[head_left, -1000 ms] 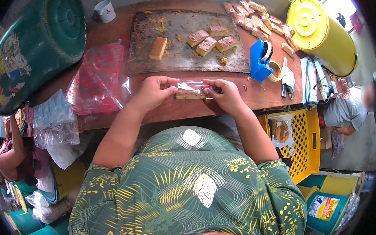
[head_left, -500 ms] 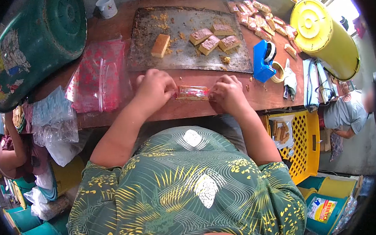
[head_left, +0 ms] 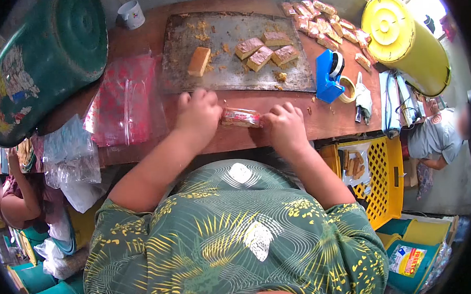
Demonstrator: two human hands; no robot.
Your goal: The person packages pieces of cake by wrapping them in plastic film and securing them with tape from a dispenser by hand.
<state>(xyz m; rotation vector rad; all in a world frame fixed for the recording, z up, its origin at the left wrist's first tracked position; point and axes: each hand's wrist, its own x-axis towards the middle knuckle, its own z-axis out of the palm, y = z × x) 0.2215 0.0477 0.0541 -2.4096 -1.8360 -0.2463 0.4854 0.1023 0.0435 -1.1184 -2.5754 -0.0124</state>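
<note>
A cake slice in clear wrap with red print (head_left: 240, 117) lies on the table before me. My left hand (head_left: 199, 116) is closed at its left end, fingers curled; the fingertips are partly hidden. At the other end my right hand (head_left: 285, 123) pinches the wrapper. Beyond them lies a dark metal tray (head_left: 226, 83) with crumbs. One bare cake slice (head_left: 199, 61) sits on its left side, and several slices with a brownish top (head_left: 260, 58) sit to the right. Red printed wrappers (head_left: 125, 102) are stacked left of my left hand.
A blue tape dispenser (head_left: 327, 79), a tape roll (head_left: 347, 90) and scissors (head_left: 361, 101) lie to the right. Several wrapped slices (head_left: 325, 25) are piled behind, near a yellow bucket (head_left: 402, 45). A green bin (head_left: 42, 67) and a white mug (head_left: 131, 15) stand left. Two other people are at the sides.
The wrapped slice has tilted slightly, its right end nearer to me. My left hand has turned, its fingers lifted a little. My right hand stays at the right end.
</note>
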